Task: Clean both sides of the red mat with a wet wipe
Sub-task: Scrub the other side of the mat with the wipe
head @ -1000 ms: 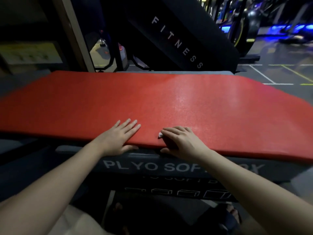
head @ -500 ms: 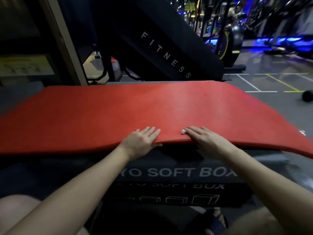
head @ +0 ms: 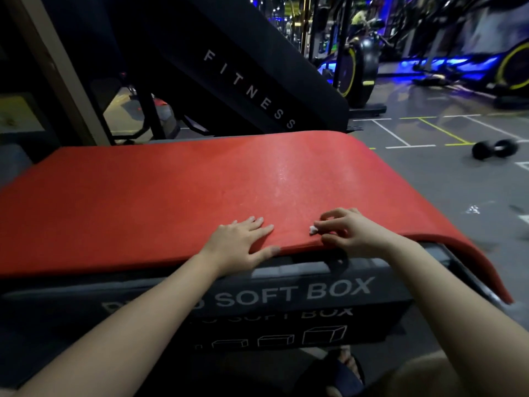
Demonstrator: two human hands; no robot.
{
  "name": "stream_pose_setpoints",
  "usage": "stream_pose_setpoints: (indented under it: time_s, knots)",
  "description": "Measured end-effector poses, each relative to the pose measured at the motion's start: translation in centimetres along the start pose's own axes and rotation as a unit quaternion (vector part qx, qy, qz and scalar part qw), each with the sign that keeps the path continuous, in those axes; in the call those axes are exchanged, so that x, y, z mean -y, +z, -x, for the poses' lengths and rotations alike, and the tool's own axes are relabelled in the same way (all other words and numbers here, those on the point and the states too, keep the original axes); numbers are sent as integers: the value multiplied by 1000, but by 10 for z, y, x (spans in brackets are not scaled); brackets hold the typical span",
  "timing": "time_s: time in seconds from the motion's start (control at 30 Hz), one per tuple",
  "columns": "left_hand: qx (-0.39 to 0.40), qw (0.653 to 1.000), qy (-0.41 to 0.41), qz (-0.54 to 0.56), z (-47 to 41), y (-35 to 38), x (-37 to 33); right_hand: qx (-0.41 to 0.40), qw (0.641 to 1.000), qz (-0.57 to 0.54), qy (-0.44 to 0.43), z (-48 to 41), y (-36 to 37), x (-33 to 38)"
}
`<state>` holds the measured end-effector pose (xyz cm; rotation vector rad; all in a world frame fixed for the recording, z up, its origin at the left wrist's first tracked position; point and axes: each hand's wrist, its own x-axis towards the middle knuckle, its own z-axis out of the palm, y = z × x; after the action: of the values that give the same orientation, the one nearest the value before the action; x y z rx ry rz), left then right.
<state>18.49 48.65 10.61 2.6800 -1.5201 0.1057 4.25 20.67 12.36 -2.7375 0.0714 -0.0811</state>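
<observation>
red mat (head: 171, 196): lies flat under both hands on top of a dark soft box (head: 337, 316). its near edge is at the fingertips, and its right end droops over the box corner, to the right of the right hand.

left hand (head: 237, 245): fingers straight and flat on the mat top, thumb laid along the near edge. it grasps nothing.

right hand (head: 349, 233): just beside the left hand, fingers curled. it pinches a small white wad of wet wipe (head: 313, 230) against the mat near the edge.

soft box: below the wrists. pale lettering reads "soft box", with earlier letters hidden by the left forearm. a second, dimmer line beneath reads "box". under that are three outline drawings of boxes, rising in size rightward.

black slanted panel (head: 249, 90): beyond the hands, past the mat's far edge. white letters read "fitness".

dumbbell (head: 495, 149): on the grey floor (head: 429, 181), well apart, far right of the right hand.
</observation>
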Motion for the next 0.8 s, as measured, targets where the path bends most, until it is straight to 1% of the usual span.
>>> stream_pose_setpoints:
  time_s: [0.07,0.13,0.3,0.37,0.4,0.47,0.53,0.6,0.63,0.67,0.8]
  knots:
    - [-1,999,-9,47,-3,-10,14,-41,999,4,3,-6,0,3]
    - [-14,996,-16,84,-5,-18,30,-51,998,-12,19,-11,-5,11]
    - [-13,998,-8,57,-8,-25,64,11,999,-17,39,-19,-22,26]
    - [-23,998,-4,58,-7,-20,76,7,999,-9,31,-26,-18,31]
    - [-21,998,-6,61,-6,-15,82,-9,1000,2,29,-31,-13,33]
    - [-7,997,-17,81,0,-1,88,-69,997,13,35,-43,-2,35]
    - [-4,993,-31,112,4,10,91,-124,991,10,56,-56,10,37]
    - [-14,993,-40,113,4,13,91,-145,986,2,86,-64,16,41]
    - [-16,993,-40,109,2,12,91,-135,986,4,98,-65,14,44]
    - [-18,993,-40,107,3,11,91,-109,988,11,105,-63,10,47]
    - [-19,994,-34,100,4,12,92,42,993,37,102,-35,-18,58]
